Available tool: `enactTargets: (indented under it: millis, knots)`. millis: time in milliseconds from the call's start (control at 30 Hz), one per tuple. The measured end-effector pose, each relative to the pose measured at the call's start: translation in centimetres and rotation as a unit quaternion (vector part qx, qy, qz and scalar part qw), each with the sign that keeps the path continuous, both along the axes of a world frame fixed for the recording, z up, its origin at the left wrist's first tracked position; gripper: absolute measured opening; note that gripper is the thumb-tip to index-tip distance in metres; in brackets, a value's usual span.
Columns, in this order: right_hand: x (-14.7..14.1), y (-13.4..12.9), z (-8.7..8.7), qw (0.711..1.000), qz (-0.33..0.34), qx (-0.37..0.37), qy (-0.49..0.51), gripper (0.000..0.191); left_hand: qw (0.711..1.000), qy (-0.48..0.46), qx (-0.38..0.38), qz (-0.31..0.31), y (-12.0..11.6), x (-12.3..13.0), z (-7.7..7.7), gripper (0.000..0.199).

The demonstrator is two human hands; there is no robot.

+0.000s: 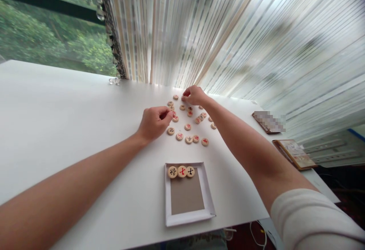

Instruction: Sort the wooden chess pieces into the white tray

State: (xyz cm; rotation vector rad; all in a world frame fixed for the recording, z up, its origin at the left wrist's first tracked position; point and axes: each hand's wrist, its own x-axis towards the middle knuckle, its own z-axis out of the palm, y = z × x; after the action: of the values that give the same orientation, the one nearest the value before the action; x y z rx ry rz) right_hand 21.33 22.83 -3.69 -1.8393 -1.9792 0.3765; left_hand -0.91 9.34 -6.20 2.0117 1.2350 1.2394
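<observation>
My left hand [155, 122] curled at near edge of scattered wooden chess discs [188, 122] on white table [71, 128], fingertips pinched on one disc (mostly hidden). My right hand [194, 95] at far edge of scatter, fingers closed on disc at pile's top. Shallow white box [209, 200] nearer me, three discs [181, 171] lined along its far wall.

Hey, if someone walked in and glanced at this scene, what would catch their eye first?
Probably the scatter of round wooden game pieces mid-table, with both hands among them: the left hand at the cluster's near-left edge, the right hand pinching at its far side. Next, the shallow white box near the table's front edge, with three pieces lined along its far wall.
</observation>
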Motion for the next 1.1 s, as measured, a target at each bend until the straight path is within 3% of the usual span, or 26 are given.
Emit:
enactTargets:
  millis: [200,300,400,433,500,567,767,1100]
  knots:
    - [0.8,-1.5,1.0,0.994,-0.026,0.033,0.106,0.016,1.0,-0.002,0.012,-0.008,0.1,0.0,-0.3,0.033]
    - [1.7,-5.4,1.4,0.978,-0.024,0.051,0.201,0.023,1.0,-0.009,0.015,-0.018,0.0,0.0,-0.2,0.032]
    - [2.3,-10.9,1.3,0.958,-0.003,0.049,0.283,0.037,0.999,-0.023,0.012,-0.043,-0.2,0.0,-0.2,0.031]
    - [2.3,-12.7,1.1,0.948,0.006,0.038,0.316,0.042,0.998,-0.028,0.01,-0.054,-0.3,0.0,-0.1,0.031]
    - [1.9,-15.6,0.5,0.89,0.024,-0.026,0.454,0.047,0.996,-0.046,-0.004,-0.074,-0.5,0.2,-0.2,0.03]
    - [1.2,-17.5,-0.2,0.852,0.033,-0.069,0.519,0.049,0.992,-0.078,-0.034,-0.088,-0.7,0.4,-0.2,0.03]
    - [-0.5,-19.3,-2.1,0.811,0.015,-0.085,0.579,0.041,0.974,-0.132,-0.107,-0.151,-1.8,1.1,-0.4,0.033]
    - [0.0,-20.7,-2.9,0.821,0.057,-0.05,0.566,0.032,0.962,-0.126,-0.117,-0.211,-2.9,1.6,-0.4,0.025]
